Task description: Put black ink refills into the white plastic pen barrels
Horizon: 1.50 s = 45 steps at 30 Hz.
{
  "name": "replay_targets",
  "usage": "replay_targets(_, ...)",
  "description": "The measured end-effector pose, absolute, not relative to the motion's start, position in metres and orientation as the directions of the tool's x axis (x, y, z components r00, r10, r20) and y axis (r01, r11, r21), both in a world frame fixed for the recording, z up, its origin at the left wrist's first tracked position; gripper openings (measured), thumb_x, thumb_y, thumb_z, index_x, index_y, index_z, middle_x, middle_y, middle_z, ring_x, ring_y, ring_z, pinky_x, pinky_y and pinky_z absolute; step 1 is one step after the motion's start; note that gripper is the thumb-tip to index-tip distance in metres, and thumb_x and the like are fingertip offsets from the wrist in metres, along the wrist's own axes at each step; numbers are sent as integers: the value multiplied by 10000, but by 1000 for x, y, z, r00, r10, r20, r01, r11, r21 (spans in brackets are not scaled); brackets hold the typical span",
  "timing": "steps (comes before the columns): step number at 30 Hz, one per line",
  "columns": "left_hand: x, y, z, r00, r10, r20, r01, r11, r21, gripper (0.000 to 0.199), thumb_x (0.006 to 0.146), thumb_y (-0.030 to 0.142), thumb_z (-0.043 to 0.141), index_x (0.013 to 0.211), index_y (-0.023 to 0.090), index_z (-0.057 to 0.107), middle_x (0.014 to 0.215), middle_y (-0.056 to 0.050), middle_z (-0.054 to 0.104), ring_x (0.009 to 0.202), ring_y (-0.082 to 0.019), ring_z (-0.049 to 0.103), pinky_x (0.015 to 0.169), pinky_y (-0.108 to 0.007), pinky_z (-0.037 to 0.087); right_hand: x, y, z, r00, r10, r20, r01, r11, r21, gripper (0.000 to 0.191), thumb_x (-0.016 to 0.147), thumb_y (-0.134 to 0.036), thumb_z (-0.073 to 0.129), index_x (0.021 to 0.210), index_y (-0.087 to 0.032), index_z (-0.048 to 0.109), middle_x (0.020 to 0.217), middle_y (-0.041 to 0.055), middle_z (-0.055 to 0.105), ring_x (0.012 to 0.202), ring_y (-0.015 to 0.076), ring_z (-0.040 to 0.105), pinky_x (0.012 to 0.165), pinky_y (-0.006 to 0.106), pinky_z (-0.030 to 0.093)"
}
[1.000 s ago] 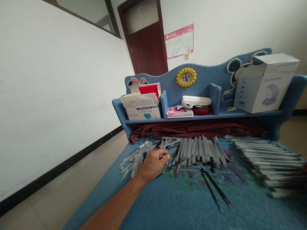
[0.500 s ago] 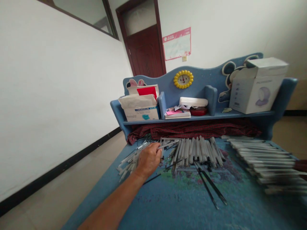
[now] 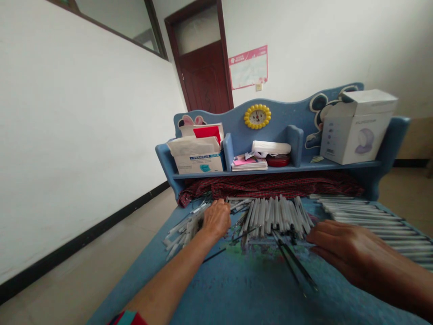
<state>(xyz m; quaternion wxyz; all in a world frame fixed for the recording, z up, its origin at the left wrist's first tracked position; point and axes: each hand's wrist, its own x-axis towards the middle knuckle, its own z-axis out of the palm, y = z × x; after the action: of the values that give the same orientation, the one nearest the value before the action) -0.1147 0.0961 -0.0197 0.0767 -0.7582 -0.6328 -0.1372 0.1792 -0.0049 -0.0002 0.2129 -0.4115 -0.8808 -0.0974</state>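
Observation:
My left hand (image 3: 216, 219) is closed at the left side of the table, beside a loose pile of clear pen barrels (image 3: 184, 234). Its fingertips are turned away, so what they grip is hidden. My right hand (image 3: 348, 248) reaches in from the right with fingers stretched out and thumb apart, nothing visible between them. Its fingertips are close to the right end of a middle bunch of whitish pen barrels (image 3: 270, 214). Two dark, thin pen refills (image 3: 296, 262) point from that bunch toward me. Another row of pens (image 3: 382, 221) lies behind my right hand.
A blue shelf (image 3: 209, 175) stands at the back of the blue table (image 3: 233, 298). It carries a mask box (image 3: 203, 163), stacked papers (image 3: 249, 166) and a white carton (image 3: 355, 128). A checked cloth (image 3: 264, 184) lies beneath it. A thin dark stick (image 3: 214, 255) lies by my left forearm.
My right hand has come from the right-hand row of pens to the middle bunch. The pen barrel that stuck out from my left hand no longer shows there.

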Motion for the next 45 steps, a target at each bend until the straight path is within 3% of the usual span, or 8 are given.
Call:
replay_targets(3,-119,95,-14,112,947,303,968,-173,183,120,714,166,503,690,151,620,821,-110,585,854,-249,548,757,-347,387,167,6,2,-653,704,281,721,691,-57,211,857,-125,389,735,-186,550,704,22,559,653,126,540,602,263,342)
replay_targets(9,-124,81,-4,61,984,165,809,-146,569,88,722,231,530,722,164,586,609,-17,576,544,-124,542,504,-212,387,157,22,-2,-532,823,198,785,567,-248,180,844,-215,415,757,-208,571,707,-5,591,666,125,559,605,240,326)
replay_targets(13,-118,68,2,140,981,-134,220,101,970,85,697,219,566,717,152,518,631,-5,571,467,-73,481,405,-167,316,151,22,-4,-438,898,47,846,430,-317,148,781,-200,467,728,-213,604,622,-11,593,610,120,553,554,220,305)
replay_targets(17,-109,60,7,241,943,-231,-48,249,967,111,666,166,610,686,134,506,649,-23,596,476,-61,498,413,-152,333,144,21,-10,-420,905,-63,871,383,-307,104,722,-184,519,688,-203,616,638,-4,619,623,121,562,544,209,296)
replay_targets(25,-101,56,4,270,934,-234,-66,260,963,87,666,119,588,678,120,502,692,-74,639,434,-42,481,378,-133,284,120,14,-10,-336,937,-94,939,326,-108,246,781,-357,486,704,-190,649,681,71,658,665,197,618,548,247,354)
replay_targets(36,-99,54,-3,295,913,-283,-173,343,924,130,634,93,576,748,127,522,722,-85,659,474,-58,517,391,-134,295,93,22,-8,-287,945,-159,956,272,-111,208,633,-107,466,701,-140,660,706,121,673,671,226,643,481,239,355)
replay_targets(41,-100,55,-4,255,915,-313,-232,372,899,97,635,124,604,689,127,523,707,-70,650,476,-53,513,381,-132,297,96,9,-3,-438,898,-38,861,407,-306,184,627,-79,437,582,-161,595,537,12,592,496,98,535,422,192,254)
replay_targets(45,-98,56,-5,228,905,-359,-257,412,874,122,621,133,635,633,128,514,585,-15,591,434,-44,482,358,-126,281,97,-5,-2,-556,790,258,705,613,-357,173,716,-81,424,601,-169,520,491,-42,478,438,60,427,420,193,246)
